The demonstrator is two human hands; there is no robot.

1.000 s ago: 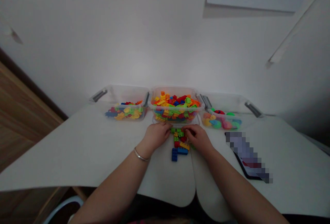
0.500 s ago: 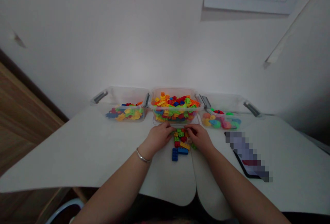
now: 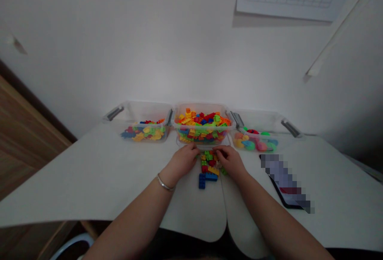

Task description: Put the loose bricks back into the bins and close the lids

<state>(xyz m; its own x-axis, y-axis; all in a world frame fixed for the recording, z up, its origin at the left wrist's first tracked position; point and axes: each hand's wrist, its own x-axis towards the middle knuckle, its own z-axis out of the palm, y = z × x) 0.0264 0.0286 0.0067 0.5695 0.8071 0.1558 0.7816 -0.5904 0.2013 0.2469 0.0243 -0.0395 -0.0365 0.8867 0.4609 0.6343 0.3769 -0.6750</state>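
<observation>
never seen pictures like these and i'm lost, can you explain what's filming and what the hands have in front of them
There's no machine here: a camera worn on a person's head looks forward and down at their own bare hands. The left hand and right hand are on either side of some coloured blocks on a white table. Whether either holds one is too small to tell. Behind are three clear boxes with colourful pieces inside. A phone or tablet, partly pixelated, lies to the right.
</observation>
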